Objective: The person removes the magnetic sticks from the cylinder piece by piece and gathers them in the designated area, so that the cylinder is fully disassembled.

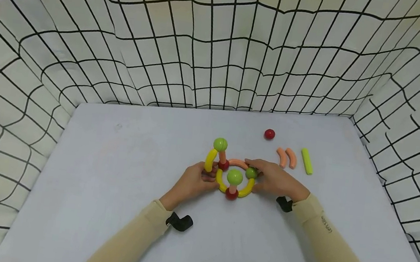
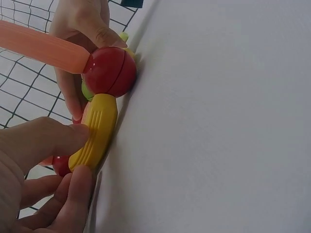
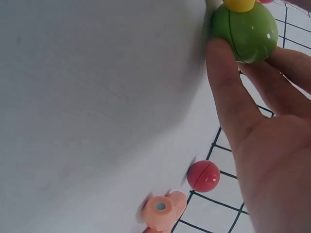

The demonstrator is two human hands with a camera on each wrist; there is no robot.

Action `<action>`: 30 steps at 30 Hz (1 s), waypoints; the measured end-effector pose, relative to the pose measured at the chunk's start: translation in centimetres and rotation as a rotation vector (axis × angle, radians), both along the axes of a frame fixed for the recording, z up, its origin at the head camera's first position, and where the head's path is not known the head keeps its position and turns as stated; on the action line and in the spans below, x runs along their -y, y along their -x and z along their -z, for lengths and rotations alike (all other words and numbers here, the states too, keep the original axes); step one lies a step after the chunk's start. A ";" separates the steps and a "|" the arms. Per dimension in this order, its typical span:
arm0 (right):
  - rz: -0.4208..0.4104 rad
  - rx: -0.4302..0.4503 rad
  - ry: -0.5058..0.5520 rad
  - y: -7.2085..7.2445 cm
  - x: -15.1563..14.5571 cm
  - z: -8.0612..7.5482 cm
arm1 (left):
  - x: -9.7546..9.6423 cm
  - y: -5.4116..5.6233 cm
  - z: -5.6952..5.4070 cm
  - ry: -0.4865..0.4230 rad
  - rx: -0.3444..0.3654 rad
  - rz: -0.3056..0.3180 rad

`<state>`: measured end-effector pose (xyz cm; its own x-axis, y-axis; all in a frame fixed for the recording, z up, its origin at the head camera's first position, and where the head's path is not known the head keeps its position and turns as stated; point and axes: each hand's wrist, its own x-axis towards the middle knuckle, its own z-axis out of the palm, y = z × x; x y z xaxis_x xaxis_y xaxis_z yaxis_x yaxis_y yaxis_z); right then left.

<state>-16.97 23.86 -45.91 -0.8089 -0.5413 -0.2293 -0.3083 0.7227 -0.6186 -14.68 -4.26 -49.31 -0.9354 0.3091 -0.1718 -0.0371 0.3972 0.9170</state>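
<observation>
A ring of curved sticks and balls lies on the table: a yellow curved stick point(image 1: 221, 181) at left, another yellow one point(image 1: 246, 189) at right, an orange one point(image 1: 238, 163) at the back. Red balls join it at the front point(image 1: 231, 194) and left point(image 1: 223, 164). Orange sticks rise from both, each topped by a light-green ball point(image 1: 235, 177); a further yellow curved stick point(image 1: 210, 160) hangs from the left top ball. My left hand point(image 1: 195, 182) pinches the ring's left yellow stick between thumb and fingers. With thumb and fingers, my right hand point(image 1: 276, 179) holds the ring's green ball point(image 3: 245, 34).
Behind my right hand lie a loose red ball point(image 1: 269, 134), two orange curved sticks point(image 1: 291, 158) and a light-green straight stick point(image 1: 307, 161). Black netting point(image 1: 217, 68) over white walls surrounds the back and sides of the white table point(image 1: 120, 159).
</observation>
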 end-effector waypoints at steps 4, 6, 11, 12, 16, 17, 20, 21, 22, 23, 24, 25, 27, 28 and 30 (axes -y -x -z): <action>-0.012 0.000 -0.001 0.1 -0.2 -0.2 | 0.2 -0.1 0.0 0.004 0.000 0.018; -0.013 0.006 0.006 0.1 -0.3 -0.3 | 0.4 -0.2 0.0 0.021 -0.014 0.029; 0.004 0.005 0.003 0.0 -0.5 -0.9 | 1.4 -0.2 -0.2 0.077 -0.050 0.022; 0.011 0.000 -0.001 0.0 -0.5 -1.0 | 1.6 -0.2 -0.2 0.083 -0.058 0.015; 0.044 -0.032 0.000 -0.2 -0.4 -1.4 | 2.7 -0.1 -0.3 0.084 -0.088 -0.013; 0.053 -0.040 0.009 -0.2 -0.3 -1.5 | 2.9 0.0 -0.4 0.082 -0.099 -0.019; 0.085 -0.067 0.054 -0.2 -0.2 -1.7 | 3.5 0.0 -0.9 0.060 -0.118 -0.035; 0.094 -0.081 0.077 -0.1 -0.1 -1.7 | 3.7 0.0 -1.2 0.048 -0.120 -0.044; 0.101 -0.099 0.100 0.0 0.0 -1.7 | 3.8 0.0 -1.5 0.035 -0.123 -0.053; 0.108 -0.118 0.122 0.1 0.0 -1.9 | 3.9 0.1 -1.7 0.017 -0.123 -0.064; 0.112 -0.141 0.144 0.2 0.1 -2.0 | 4.0 0.1 -2.1 0.002 -0.121 -0.076; 0.116 -0.160 0.171 0.3 0.2 -2.2 | 4.0 0.1 -2.3 -0.014 -0.122 -0.086; 0.126 -0.202 0.212 0.5 0.5 -2.8 | 4.0 0.2 -3.0 -0.052 -0.120 -0.105; 0.134 -0.219 0.232 0.6 0.7 -3.2 | 4.0 0.2 -3.3 -0.071 -0.121 -0.109; 0.148 -0.233 0.273 0.8 1.1 -3.9 | 3.9 0.2 -3.9 -0.097 -0.124 -0.113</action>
